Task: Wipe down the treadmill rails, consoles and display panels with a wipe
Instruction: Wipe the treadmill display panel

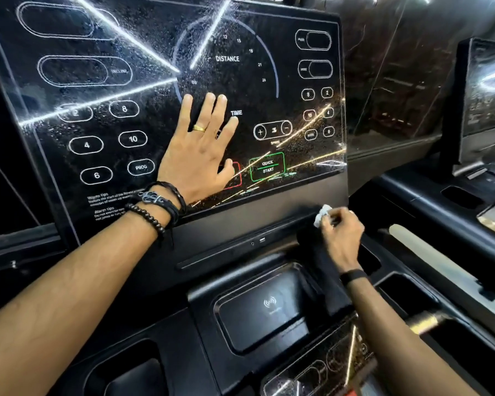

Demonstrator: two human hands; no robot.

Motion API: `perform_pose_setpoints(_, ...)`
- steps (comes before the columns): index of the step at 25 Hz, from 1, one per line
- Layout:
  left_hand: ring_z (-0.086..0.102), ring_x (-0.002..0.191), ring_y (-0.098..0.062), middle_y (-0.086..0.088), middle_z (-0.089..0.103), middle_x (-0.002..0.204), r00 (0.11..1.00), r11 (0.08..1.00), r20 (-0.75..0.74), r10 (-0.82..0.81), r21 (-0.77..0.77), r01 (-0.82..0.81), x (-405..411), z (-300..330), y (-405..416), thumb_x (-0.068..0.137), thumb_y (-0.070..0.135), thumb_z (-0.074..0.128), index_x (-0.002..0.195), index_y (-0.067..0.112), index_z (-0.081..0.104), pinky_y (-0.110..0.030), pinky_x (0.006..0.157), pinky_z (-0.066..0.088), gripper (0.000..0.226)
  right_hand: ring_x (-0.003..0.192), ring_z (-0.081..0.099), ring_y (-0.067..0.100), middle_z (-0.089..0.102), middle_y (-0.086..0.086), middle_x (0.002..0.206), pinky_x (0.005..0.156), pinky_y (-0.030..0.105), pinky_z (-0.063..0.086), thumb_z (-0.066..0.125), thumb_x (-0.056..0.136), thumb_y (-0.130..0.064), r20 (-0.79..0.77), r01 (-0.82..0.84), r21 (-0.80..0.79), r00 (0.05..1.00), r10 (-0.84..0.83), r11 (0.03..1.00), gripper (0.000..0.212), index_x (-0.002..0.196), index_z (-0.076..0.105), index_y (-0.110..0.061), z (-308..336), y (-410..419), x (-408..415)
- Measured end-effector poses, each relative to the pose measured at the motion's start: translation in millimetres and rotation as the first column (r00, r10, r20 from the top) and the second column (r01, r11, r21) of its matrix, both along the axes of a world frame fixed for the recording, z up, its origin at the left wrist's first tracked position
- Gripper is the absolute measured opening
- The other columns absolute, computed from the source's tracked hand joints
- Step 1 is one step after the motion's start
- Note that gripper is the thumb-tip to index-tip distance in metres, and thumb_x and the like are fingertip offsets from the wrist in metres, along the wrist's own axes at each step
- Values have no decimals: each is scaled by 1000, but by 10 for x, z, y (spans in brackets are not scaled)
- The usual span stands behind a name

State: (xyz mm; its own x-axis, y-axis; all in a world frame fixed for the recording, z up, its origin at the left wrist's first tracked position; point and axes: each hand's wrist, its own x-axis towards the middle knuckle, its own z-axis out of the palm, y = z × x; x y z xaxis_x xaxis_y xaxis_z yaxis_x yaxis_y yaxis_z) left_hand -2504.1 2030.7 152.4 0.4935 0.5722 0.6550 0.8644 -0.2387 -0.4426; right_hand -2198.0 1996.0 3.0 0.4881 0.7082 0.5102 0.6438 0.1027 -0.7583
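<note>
The left hand (pixel 200 150) lies flat at mid-frame on the display panel (pixel 112 90) — fingers straight and spread, covering part of a red button. Right of centre, the right hand (pixel 340 232) pinches a crumpled white wipe (pixel 322 214) against the console (pixel 240 232) below the panel's lower right corner.

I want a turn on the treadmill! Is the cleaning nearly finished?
Not yet, I think. The display panel shows droplets and streaks, so it looks wetted rather than wiped dry. Right now the left hand lies flat on the panel, while the right hand holds a crumpled white wipe at the ledge below the screen. The console tray and the neighbouring treadmill's screen probably remain.
</note>
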Motion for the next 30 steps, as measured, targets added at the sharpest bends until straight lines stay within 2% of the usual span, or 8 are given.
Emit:
perform_pose_setpoints(3, 13, 152, -40, -24, 15, 163, 1000, 1000, -6, 27, 8, -27, -10, 1, -4, 91, 48, 38, 153, 9, 33, -64, 121, 5, 74, 74, 61, 24, 66, 9, 80, 76, 34, 46, 56, 79, -29, -46, -1, 52, 999, 3, 999, 25, 80, 66, -6, 5, -15, 36)
perform_pose_setpoints(7, 16, 151, -40, -24, 18, 163, 1000, 1000, -1, 29, -9, -29, 40, 12, -16, 88, 48, 37, 152, 8, 35, -64, 121, 5, 75, 72, 59, 21, 65, 7, 79, 75, 31, 46, 67, 83, -9, -19, -118, 52, 993, 119, 992, 4, 80, 65, -9, 20, 2, -100)
perform_pose_setpoints(8, 16, 151, -40, -24, 18, 163, 999, 999, -2, 39, -7, -39, 44, 7, -21, 87, 48, 38, 151, 8, 35, -64, 121, 5, 75, 71, 58, 20, 63, 6, 78, 73, 31, 45, 68, 84, -5, -13, -144, 48, 989, 145, 988, 9, 79, 64, -11, 32, 18, -97)
perform_pose_setpoints(16, 22, 149, -43, -26, 25, 159, 985, 989, 99, 144, -51, -139, 400, -125, -159, 84, 35, 48, 143, 5, 44, -63, 121, 9, 67, 69, 54, 19, 62, 11, 78, 71, 32, 42, 68, 88, -6, 72, -275, 5, 959, 274, 961, 8, 81, 68, -10, 90, 294, 219)
perform_pose_setpoints(24, 41, 136, -42, -25, 42, 149, 966, 963, 74, 249, -126, -238, 962, -416, -416, 86, 34, 56, 130, 5, 54, -61, 120, 18, 53, 71, 57, 13, 66, 11, 84, 68, 12, 40, 68, 90, -3, 40, -435, 67, 900, 433, 898, 5, 89, 71, -7, 144, 377, 654)
perform_pose_setpoints(25, 43, 135, -42, -25, 44, 147, 960, 958, 83, 267, -133, -255, 1042, -450, -456, 85, 34, 57, 128, 5, 55, -61, 119, 20, 52, 71, 58, 13, 66, 10, 84, 70, 12, 43, 68, 90, -4, 42, -464, 69, 886, 462, 883, 5, 89, 71, -7, 135, 380, 680)
perform_pose_setpoints(28, 45, 132, -41, -24, 46, 145, 932, 930, 98, 350, -152, -334, 1210, -539, -611, 85, 35, 56, 127, 5, 56, -60, 118, 23, 52, 73, 62, 18, 64, 5, 83, 71, 34, 53, 69, 90, -7, 33, -568, 67, 823, 567, 821, 2, 90, 71, -8, 155, 392, 700)
perform_pose_setpoints(30, 45, 132, -39, -24, 46, 146, 909, 908, 106, 404, -168, -384, 1202, -537, -703, 86, 37, 54, 128, 6, 56, -59, 117, 24, 52, 74, 62, 18, 63, 4, 84, 70, 38, 54, 70, 90, -7, 53, -614, 79, 790, 611, 786, 3, 92, 71, -8, 242, 411, 650)
